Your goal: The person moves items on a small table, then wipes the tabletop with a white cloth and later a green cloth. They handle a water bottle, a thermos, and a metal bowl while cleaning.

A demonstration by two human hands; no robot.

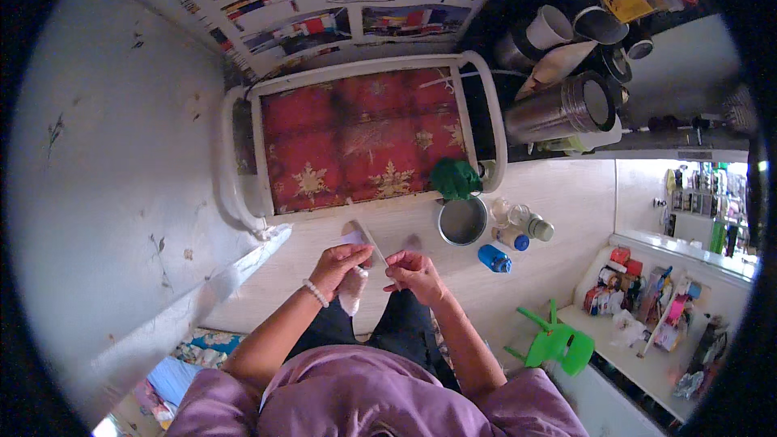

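Both my hands are raised in front of my lap, over the pale floor. My left hand (339,266), with a beaded bracelet (315,293) at its wrist, has thumb and forefinger pinched together. Below its fingers hangs a small whitish, tapering bundle (353,292), perhaps cloth or yarn; its exact kind is unclear. A thin pale strip or stick (377,250) slants between the two hands, its upper end beyond my left fingertips. My right hand (417,276) pinches the lower part of this strip. A pale flat piece (347,238) shows just beyond my left hand.
Ahead stands a white-framed table (364,201) with a red snowflake cover (364,127). A green cloth bundle (455,179) lies at its corner. Beside it are a round metal pot (462,241), a blue bottle (495,258) and several other bottles. A green plastic stool (555,343) stands right.
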